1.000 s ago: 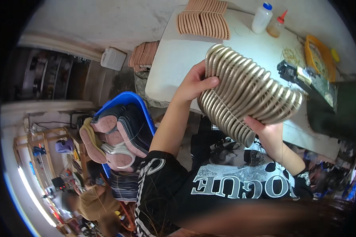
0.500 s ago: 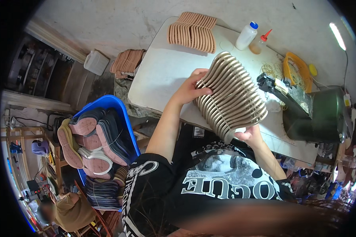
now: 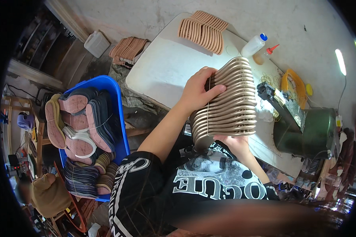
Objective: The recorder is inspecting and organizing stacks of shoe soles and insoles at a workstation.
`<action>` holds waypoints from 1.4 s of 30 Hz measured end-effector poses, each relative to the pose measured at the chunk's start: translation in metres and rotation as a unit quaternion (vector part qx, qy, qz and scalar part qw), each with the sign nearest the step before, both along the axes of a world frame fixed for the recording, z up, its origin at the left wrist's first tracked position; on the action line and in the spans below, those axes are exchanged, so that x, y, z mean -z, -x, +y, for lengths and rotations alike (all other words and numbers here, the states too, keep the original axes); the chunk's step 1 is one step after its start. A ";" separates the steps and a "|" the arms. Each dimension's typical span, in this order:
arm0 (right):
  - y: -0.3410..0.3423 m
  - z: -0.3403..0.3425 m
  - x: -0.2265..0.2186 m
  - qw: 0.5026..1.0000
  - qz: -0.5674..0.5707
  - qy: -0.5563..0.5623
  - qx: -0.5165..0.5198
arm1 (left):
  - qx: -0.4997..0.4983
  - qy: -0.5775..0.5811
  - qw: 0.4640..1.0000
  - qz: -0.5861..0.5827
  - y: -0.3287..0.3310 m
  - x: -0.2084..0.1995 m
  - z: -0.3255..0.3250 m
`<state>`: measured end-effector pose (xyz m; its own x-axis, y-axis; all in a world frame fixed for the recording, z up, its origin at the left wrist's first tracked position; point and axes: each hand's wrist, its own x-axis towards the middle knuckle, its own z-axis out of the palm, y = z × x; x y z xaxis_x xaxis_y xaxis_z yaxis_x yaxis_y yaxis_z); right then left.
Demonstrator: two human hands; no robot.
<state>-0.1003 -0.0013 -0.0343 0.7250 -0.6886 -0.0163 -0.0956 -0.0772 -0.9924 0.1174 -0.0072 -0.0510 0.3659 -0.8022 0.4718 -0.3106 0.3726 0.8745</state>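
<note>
A thick bundle of bronze-grey shoe insoles [image 3: 235, 100], stacked face to face with their rounded edges showing, is held up in front of my chest. A thin band runs around the stack. My left hand [image 3: 203, 89] grips its upper left side, the thumb lying over the edges and the other fingers out of sight behind. Beneath the stack is my right hand [image 3: 234, 143], supporting its lower end; most of its fingers are hidden by the insoles.
On the white table [image 3: 158, 59] lies a tan insole bundle [image 3: 203, 31], with a white bottle [image 3: 254, 45], a red-tipped bottle [image 3: 265, 55], an orange basket [image 3: 294, 87] and a dark green machine [image 3: 304, 130]. A blue crate [image 3: 120, 106] of soles stands left. A person [image 3: 51, 195] sits behind it.
The insole bundle has turned in my hands, so its edges now run nearly level. My right hand has shifted left beneath it. The whole view has swung slightly.
</note>
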 end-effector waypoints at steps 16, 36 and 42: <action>0.026 0.019 -0.024 0.988 -0.115 0.100 0.032 | 0.032 -0.164 0.986 0.013 0.025 -0.078 0.022; 0.011 -0.008 -0.002 0.960 -0.267 0.025 0.082 | -0.042 -0.170 0.984 -0.039 0.026 -0.070 0.020; 0.002 -0.067 0.053 0.966 -0.186 0.144 0.110 | -0.007 -0.219 0.965 -0.146 -0.013 -0.013 0.011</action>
<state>-0.1023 -0.0686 -0.0873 0.4800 -0.7636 0.4319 0.2173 -0.3735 -0.9018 0.1302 0.0033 -0.0376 0.2811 -0.9439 0.1733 -0.5699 -0.0189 0.8215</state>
